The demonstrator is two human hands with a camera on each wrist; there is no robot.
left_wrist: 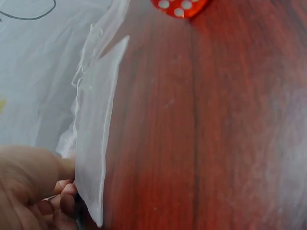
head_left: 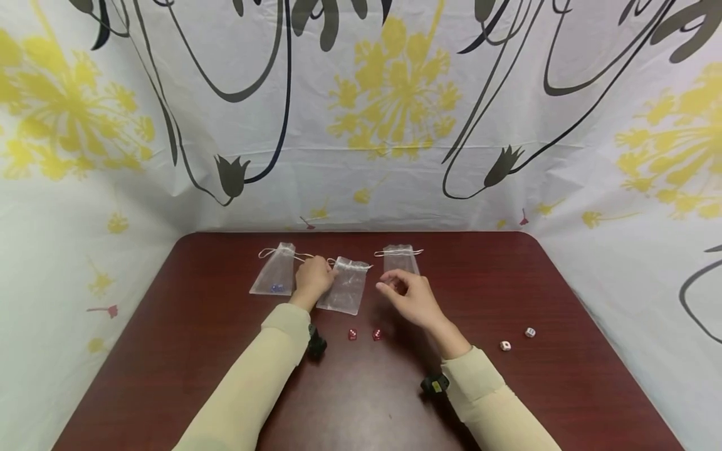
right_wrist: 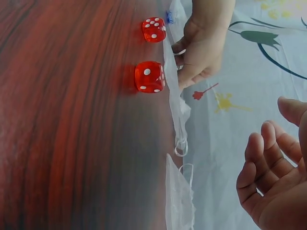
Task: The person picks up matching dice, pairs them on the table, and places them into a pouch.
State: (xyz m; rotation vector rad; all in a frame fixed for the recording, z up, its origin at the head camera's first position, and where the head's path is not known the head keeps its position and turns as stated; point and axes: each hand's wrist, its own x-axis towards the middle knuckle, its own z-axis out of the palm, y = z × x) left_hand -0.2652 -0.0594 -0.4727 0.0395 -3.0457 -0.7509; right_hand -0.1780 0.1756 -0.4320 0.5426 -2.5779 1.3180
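Note:
My left hand [head_left: 313,280] is at the upper left side of the middle sheer white drawstring bag [head_left: 345,291], pinching its edge; in the left wrist view the fingers [left_wrist: 67,199] curl at the bag's side and the exact grip is partly hidden. My right hand [head_left: 414,297] hovers over the table in front of the right drawstring bag [head_left: 402,258], holding nothing, its fingers loosely bent in the right wrist view. Two red dice [right_wrist: 149,76] with white dots lie on the table between the hands, nearer to me than the middle bag.
Left of my left hand lies another sheer drawstring bag [head_left: 276,272] with blue dice [head_left: 277,288] in it. Two white dice, one here [head_left: 505,346] and one farther right [head_left: 530,332], sit on the dark red table [head_left: 169,351]. A patterned cloth [head_left: 361,125] hangs behind the table.

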